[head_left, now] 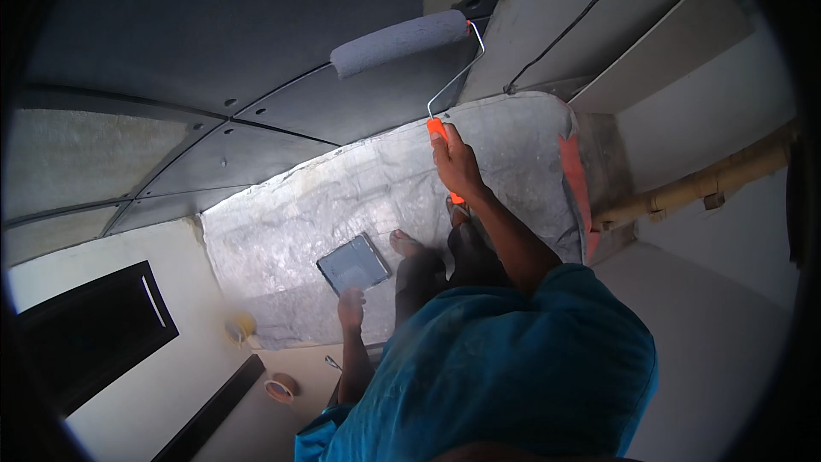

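Observation:
My right hand point(456, 162) grips the orange handle point(437, 127) of a paint roller, whose long grey sleeve point(398, 41) is raised over dark grey wall panels point(248, 26); whether it touches them I cannot tell. My left hand point(351, 312) hangs low beside my leg, near a rectangular tray of grey paint point(353, 262) lying on a wrinkled plastic sheet point(282, 214). The fingers of that hand look blurred, so their state is unclear. My sandalled feet point(406, 242) stand on the sheet.
At the right are a bamboo pole point(727, 171), a pale leaning board point(667, 43) and a dark cable point(573, 21). A yellow container point(242, 328) and a tape roll point(280, 389) are at lower left, near a wall with a black framed opening point(85, 334).

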### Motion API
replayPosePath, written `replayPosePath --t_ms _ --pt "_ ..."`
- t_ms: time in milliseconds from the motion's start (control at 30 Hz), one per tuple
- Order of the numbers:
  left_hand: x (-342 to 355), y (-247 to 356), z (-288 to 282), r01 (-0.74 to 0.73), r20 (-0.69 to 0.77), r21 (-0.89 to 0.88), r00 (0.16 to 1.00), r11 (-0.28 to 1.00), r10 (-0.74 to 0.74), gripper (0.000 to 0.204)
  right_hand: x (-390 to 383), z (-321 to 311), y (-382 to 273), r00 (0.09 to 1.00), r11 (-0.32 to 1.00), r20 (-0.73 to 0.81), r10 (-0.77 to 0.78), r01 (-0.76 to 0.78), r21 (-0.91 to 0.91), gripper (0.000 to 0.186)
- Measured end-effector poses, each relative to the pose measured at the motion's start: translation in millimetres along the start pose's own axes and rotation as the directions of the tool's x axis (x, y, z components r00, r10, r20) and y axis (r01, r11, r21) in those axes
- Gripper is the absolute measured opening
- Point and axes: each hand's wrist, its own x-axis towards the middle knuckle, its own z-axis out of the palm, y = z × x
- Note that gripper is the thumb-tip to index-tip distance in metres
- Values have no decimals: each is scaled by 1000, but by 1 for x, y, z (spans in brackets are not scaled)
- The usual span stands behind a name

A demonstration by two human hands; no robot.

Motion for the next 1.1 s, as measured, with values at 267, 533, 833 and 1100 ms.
replayPosePath --t_ms 267,533,833,1100 --pt "-7 -21 -5 32 15 -17 999 999 -32 24 21 35 17 998 997 58 -32 28 65 31" --pt "-8 10 -5 140 -11 2 990 990 -140 31 27 41 -19 988 966 20 -153 145 214 34" --pt "25 7 4 66 3 -48 998 997 -66 34 28 -14 -158 955 923 64 -289 261 282 40" --pt "54 2 4 51 -5 -126 999 991 -52 31 39 -54 -276 860 831 -22 -509 498 245 46"
